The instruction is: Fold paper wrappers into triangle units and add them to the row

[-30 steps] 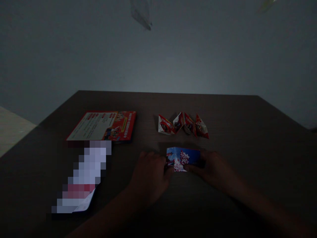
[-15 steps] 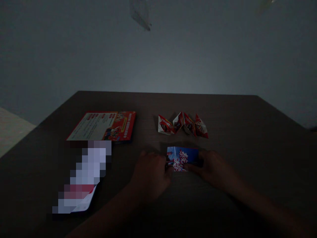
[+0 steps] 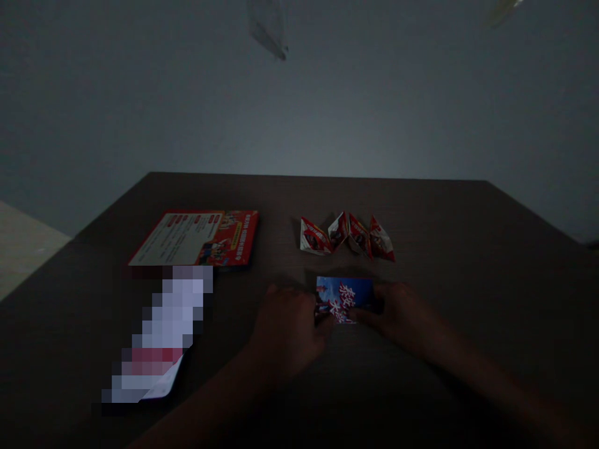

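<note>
A small blue printed paper [image 3: 334, 289] with red-and-white lettering lies between my hands, close to the tabletop. My left hand [image 3: 287, 321] is closed on its left edge, the thumb near the lower left corner. On the right side, my right hand [image 3: 397, 312] pinches the same paper, thumb on its front. Just beyond it stands a row of folded red-and-white paper pieces [image 3: 337, 232], set in a zigzag. Whether the blue paper has more layers beneath is too dark to tell.
The dark wooden table [image 3: 440, 218] reaches back to a grey wall. To the left lies a red-and-white printed booklet or flat box [image 3: 229, 243]. In front of it, a lit phone [image 3: 161, 386] is mostly blurred by pixelation.
My left thumb has slid slightly to the right along the paper's lower edge. The paper and my right hand stay nearly in place; the view has shifted a little.
</note>
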A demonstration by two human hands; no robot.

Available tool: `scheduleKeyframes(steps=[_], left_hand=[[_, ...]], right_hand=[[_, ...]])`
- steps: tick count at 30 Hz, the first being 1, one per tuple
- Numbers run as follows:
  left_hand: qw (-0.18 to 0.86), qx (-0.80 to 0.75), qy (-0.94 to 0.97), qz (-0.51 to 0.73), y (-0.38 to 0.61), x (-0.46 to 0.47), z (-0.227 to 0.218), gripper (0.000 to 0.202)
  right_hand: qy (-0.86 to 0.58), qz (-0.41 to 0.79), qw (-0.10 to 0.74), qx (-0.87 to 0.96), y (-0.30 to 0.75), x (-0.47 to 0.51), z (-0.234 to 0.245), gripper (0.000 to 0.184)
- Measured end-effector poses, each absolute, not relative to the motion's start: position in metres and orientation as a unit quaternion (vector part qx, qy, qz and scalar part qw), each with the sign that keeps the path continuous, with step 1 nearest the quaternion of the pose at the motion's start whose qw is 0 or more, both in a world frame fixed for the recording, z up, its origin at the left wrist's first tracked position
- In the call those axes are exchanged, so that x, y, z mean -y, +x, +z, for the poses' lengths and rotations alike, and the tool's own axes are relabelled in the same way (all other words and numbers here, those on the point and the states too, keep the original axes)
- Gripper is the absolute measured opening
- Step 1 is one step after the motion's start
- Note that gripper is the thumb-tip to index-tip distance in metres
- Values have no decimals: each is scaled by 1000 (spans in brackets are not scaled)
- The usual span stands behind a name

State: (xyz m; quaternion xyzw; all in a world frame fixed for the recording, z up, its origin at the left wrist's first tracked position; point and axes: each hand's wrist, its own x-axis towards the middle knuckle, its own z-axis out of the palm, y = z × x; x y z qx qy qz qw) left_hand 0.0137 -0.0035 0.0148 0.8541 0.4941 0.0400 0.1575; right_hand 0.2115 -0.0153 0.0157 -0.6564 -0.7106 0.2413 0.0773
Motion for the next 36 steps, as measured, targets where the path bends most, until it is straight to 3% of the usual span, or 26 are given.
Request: scheduleKeyframes(steps=[9,19,31,36], left_hand=[[156,-510,846,17,19,2,18,31],[141,-517,844,15,18,3,16,33],[157,-507,847,27,16,4,20,30],[163,-509,845,27,16,5,19,31]], right_hand=[[-659,231,86,710,208,17,15,21],[-700,121,57,701,199,20,10,51],[-677,200,102,701,206,19,11,46],[-690,174,85,698,206,18,13,44]])
